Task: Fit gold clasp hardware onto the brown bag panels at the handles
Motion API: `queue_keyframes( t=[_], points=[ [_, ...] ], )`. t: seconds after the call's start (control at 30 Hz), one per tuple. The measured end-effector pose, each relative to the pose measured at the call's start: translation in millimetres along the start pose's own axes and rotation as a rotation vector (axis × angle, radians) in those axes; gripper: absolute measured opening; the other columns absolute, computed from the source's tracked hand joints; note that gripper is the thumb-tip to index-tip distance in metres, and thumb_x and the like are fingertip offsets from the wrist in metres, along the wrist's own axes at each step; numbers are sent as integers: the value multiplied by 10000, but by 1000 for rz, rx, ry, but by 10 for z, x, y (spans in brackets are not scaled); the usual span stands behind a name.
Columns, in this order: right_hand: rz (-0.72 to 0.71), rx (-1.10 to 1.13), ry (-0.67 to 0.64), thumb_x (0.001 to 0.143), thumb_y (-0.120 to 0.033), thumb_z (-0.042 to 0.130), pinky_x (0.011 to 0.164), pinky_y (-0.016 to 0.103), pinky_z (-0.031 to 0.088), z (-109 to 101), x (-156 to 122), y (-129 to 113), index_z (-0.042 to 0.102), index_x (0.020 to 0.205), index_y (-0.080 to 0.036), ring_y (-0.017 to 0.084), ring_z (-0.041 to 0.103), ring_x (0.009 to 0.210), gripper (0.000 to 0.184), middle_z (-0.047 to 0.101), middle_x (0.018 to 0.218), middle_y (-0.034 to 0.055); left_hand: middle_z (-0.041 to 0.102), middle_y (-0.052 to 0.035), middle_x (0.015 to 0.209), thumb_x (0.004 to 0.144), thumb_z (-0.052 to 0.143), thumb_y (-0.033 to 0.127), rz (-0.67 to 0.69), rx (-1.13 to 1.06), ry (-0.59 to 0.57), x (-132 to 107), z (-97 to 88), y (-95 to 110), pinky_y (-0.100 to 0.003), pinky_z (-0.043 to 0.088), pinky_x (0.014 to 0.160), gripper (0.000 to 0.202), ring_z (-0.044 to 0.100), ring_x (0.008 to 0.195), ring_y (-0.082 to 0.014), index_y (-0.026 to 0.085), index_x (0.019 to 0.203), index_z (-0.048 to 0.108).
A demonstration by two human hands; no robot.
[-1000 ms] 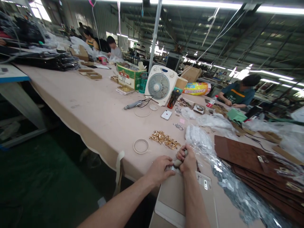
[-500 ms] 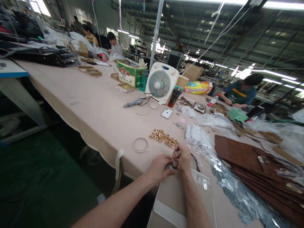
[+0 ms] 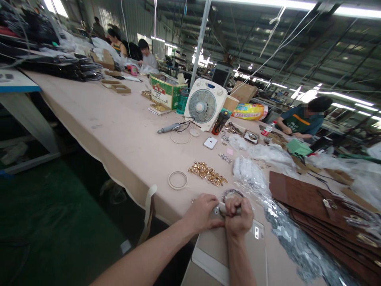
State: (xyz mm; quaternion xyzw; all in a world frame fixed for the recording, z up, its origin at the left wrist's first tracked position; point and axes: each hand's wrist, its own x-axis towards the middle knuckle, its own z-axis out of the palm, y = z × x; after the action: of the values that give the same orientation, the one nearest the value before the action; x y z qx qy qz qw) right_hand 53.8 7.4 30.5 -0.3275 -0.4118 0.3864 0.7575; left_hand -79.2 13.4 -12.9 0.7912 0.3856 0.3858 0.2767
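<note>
A beige flat piece (image 3: 212,248), resembling a bag panel, lies at the table's near edge with a paler band across it. One small metal fitting (image 3: 256,232) shows at its right corner, and another metal plate (image 3: 216,211) shows between my hands. My left hand (image 3: 204,212) grips the far left end of the piece, fingers bent and thumb on top. In my closed right hand (image 3: 240,214) is a pale cylindrical tool (image 3: 222,207), tilted sideways with its end by the plate. Its tip and exact kind are hidden.
Gold-coloured metal pieces (image 3: 206,173) lie in a pile beyond my hands. Nearby are a tape roll (image 3: 177,180), another ring-shaped roll (image 3: 233,192), plastic wrap (image 3: 250,172), brown panels (image 3: 293,194), a phone (image 3: 210,142), a corded grey tool (image 3: 169,128) and a fan (image 3: 204,105). Other people sit farther off.
My right hand has turned and shifted right and down, tipping the pale tool from upright to sideways. The metal plate by my left thumb is now visible. My left hand stays nearly in place.
</note>
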Motion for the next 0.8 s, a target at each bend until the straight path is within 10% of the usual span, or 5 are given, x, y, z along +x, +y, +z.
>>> queue_keyframes(
  t=[0.53, 0.8],
  points=[
    [-104, -612, -152, 1013, -436, 527, 526, 302, 350, 138, -75, 167, 513, 619, -217, 122, 437, 507, 451, 463, 542, -33, 687, -87, 1202, 727, 819, 221, -10, -13, -53, 27, -24, -15, -393, 499, 1032, 337, 606, 1144, -297, 203, 1030, 673],
    [3, -198, -29, 982, -453, 554, 405, 230, 252, 243, 153, -129, 505, 687, -213, 92, 360, 400, 383, 417, 503, -77, 666, -96, 1227, 679, 940, 422, -35, -29, -34, -9, -38, 6, -440, 482, 1045, 616, 593, 1178, -315, 214, 1187, 661]
  ],
)
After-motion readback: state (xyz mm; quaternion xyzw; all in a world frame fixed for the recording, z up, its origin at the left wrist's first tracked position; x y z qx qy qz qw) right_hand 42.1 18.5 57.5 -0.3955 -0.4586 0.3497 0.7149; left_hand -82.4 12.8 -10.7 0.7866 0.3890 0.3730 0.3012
